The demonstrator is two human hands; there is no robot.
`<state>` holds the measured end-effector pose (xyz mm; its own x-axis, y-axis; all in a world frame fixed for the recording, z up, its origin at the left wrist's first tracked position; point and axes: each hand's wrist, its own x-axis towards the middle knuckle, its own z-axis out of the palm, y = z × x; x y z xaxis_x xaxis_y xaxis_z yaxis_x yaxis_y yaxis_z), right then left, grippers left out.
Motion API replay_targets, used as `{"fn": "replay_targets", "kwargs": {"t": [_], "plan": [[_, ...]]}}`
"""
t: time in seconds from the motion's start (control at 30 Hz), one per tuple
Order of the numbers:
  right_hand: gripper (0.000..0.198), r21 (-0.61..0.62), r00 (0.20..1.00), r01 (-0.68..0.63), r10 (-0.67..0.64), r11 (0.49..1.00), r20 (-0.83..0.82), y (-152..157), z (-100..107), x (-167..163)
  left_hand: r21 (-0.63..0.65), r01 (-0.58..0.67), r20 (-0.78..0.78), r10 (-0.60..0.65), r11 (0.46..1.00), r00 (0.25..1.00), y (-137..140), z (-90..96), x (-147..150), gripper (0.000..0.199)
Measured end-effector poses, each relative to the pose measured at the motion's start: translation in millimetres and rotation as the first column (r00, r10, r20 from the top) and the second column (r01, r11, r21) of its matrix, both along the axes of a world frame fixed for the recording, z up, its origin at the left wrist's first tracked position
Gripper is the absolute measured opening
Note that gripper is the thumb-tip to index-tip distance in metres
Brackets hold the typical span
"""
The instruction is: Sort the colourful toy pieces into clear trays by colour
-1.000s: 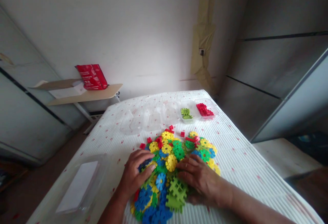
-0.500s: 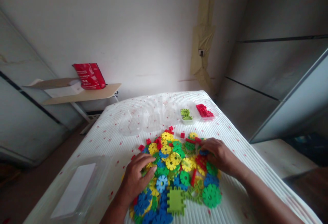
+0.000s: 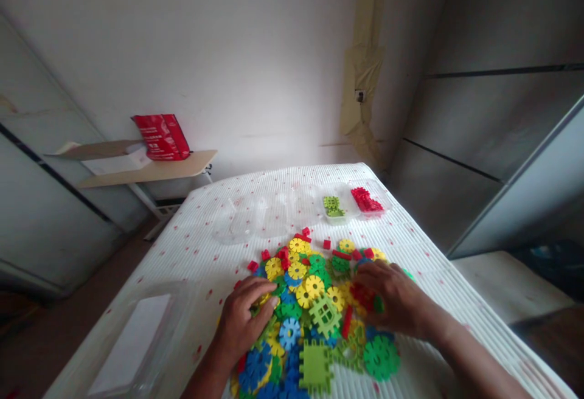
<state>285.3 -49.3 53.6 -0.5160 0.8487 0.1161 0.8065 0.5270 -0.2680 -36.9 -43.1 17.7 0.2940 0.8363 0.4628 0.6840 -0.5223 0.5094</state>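
Note:
A heap of plastic building pieces lies on the bed-like surface before me: yellow notched discs [image 3: 297, 270], green and blue ones, red blocks and light-green toothed squares. My left hand [image 3: 249, 314] rests at the heap's left side, its thumb and fingers apart, with nothing visible in it. Over the right side arches my right hand [image 3: 395, 295], thumb and fingers apart around a red toothed piece [image 3: 362, 295] that still lies on the heap. A light-green window piece [image 3: 325, 315] sits on top between both hands. Nearer me is a solid light-green square [image 3: 316, 365].
Beyond the heap stand clear plastic boxes in a row; one box [image 3: 335, 219] holds light-green pieces, another box [image 3: 385, 204] red ones. A clear lid or tray [image 3: 176, 311] with white paper lies at left. A red bag [image 3: 165, 137] stands on a side table [image 3: 182, 168].
My right hand has moved nearer me, onto the red piece. The light-green window piece, blurred before, now lies sharp and closer on the heap. My left hand has barely moved.

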Motion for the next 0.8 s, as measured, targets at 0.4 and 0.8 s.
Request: {"fn": "replay_targets", "kwargs": {"t": [0.4,0.8], "plan": [[0.042,0.063,0.991,0.019,-0.011,0.998,-0.133,3,-3,-3,-0.005,0.044,-0.354,-0.043,0.999,0.934,-7,3.1,15,0.063],[0.061,-0.121,0.901,-0.271,0.208,0.955,-0.381,39,20,-51,-0.294,0.152,-0.281,-0.237,0.944,0.930,-20,21.4,18,0.066]]}}
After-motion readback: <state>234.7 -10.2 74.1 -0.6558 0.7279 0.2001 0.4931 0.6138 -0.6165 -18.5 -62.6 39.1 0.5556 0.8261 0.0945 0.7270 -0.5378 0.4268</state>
